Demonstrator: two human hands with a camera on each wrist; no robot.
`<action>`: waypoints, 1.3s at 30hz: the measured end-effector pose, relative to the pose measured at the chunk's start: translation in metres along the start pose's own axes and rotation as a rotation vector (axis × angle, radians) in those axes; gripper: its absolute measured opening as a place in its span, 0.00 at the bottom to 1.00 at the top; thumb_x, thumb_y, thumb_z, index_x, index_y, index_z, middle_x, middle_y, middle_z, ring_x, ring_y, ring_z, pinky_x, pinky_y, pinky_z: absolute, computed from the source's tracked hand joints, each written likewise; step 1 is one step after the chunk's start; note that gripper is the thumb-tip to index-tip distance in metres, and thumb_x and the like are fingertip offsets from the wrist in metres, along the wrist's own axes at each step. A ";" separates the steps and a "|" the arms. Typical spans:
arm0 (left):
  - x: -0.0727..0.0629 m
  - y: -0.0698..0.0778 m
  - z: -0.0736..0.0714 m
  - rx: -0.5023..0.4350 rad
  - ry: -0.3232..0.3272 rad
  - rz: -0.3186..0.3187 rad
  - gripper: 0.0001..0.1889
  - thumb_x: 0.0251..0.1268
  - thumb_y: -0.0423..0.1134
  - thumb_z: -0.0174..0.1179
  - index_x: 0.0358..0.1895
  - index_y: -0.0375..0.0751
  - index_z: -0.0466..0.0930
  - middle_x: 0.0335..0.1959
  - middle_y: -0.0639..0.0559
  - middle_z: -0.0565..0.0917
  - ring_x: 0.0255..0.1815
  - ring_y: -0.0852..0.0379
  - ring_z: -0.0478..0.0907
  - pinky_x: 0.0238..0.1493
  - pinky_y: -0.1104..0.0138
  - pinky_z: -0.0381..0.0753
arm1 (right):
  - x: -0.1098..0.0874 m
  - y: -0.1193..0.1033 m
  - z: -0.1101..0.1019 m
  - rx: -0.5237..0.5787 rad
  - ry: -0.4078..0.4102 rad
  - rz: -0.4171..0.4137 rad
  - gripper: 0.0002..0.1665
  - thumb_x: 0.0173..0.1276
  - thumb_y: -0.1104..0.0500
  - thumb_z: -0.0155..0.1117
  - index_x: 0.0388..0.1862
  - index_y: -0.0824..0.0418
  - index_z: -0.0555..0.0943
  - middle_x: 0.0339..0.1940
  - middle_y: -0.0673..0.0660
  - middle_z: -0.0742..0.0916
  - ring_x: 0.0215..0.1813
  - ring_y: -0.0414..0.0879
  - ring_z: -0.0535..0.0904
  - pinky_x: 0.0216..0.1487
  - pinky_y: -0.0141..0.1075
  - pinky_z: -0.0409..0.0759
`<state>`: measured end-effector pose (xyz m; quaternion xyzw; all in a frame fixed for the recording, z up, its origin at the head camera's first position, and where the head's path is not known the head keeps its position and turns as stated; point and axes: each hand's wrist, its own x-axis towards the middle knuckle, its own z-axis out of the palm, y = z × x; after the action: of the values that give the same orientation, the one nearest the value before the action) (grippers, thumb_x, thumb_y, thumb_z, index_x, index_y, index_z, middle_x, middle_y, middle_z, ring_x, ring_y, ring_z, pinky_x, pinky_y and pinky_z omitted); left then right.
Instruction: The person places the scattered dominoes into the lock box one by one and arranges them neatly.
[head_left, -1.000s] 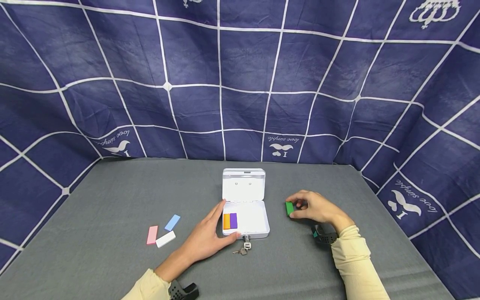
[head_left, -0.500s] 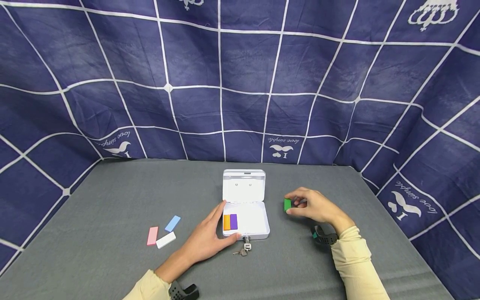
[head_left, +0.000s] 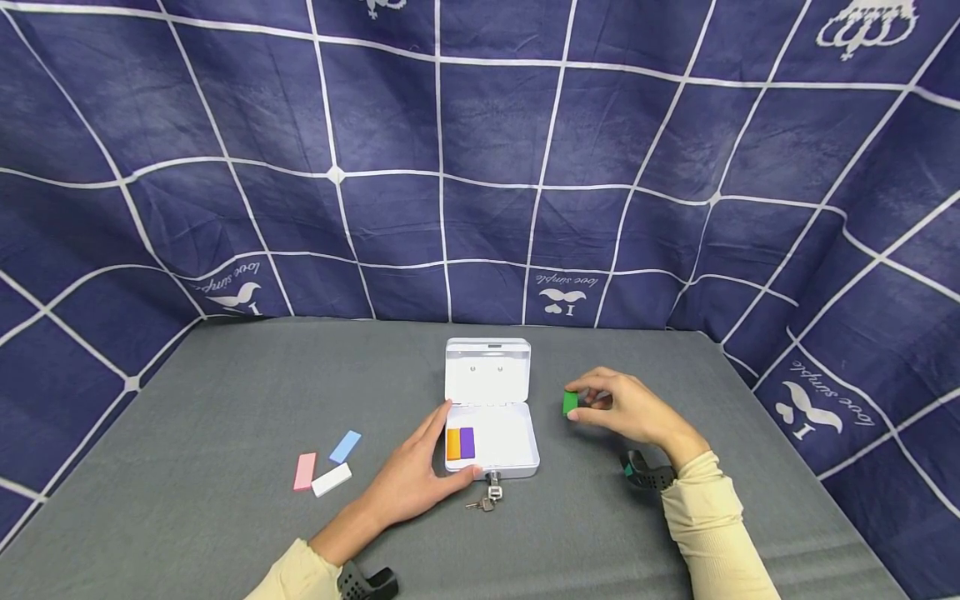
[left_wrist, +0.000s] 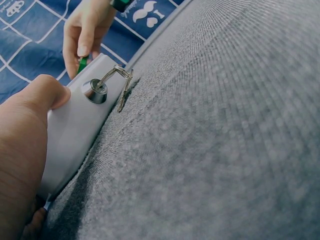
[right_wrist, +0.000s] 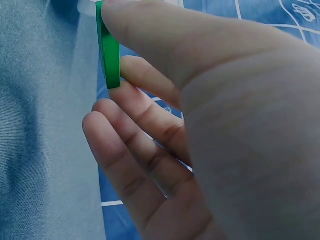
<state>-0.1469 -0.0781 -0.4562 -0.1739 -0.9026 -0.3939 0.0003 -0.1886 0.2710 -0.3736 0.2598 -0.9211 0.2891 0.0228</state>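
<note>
My right hand (head_left: pixel 626 407) pinches a green block (head_left: pixel 570 403) between thumb and fingers, to the right of the box; the right wrist view shows the thumb on one end of the green block (right_wrist: pixel 111 55). A white metal cash box (head_left: pixel 504 437) lies with its lid up. Inside it, an orange block (head_left: pixel 453 444) and a purple block (head_left: pixel 467 443) sit side by side at the left. My left hand (head_left: pixel 411 468) holds the box at its left side, thumb on the front wall. A key ring hangs from the lock (left_wrist: pixel 95 91) at the front.
Left of the box on the grey cloth lie a pink block (head_left: pixel 304 472), a white block (head_left: pixel 332 480) and a blue block (head_left: pixel 345 447). A blue checked curtain (head_left: pixel 487 167) rises behind the table and along its sides.
My right hand has moved a little left and away from me, carrying the green block nearer the box. The left hand and the box stay where they were.
</note>
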 end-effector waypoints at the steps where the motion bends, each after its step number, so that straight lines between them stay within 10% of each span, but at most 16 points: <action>1: 0.000 0.000 0.000 0.000 0.000 0.000 0.57 0.56 0.69 0.69 0.84 0.52 0.51 0.82 0.47 0.62 0.74 0.43 0.70 0.69 0.44 0.73 | 0.000 -0.001 0.000 -0.006 0.005 -0.005 0.23 0.66 0.52 0.77 0.55 0.62 0.87 0.43 0.49 0.86 0.43 0.41 0.82 0.48 0.37 0.85; 39: -0.002 0.001 -0.001 0.003 0.011 0.015 0.57 0.56 0.69 0.70 0.84 0.51 0.52 0.82 0.46 0.62 0.75 0.41 0.68 0.70 0.44 0.71 | 0.003 -0.012 0.004 -0.036 0.042 -0.022 0.25 0.69 0.58 0.73 0.64 0.58 0.81 0.55 0.54 0.84 0.52 0.47 0.81 0.50 0.41 0.85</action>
<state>-0.1450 -0.0782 -0.4549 -0.1784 -0.9018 -0.3935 0.0082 -0.1850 0.2586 -0.3701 0.2633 -0.9226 0.2776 0.0500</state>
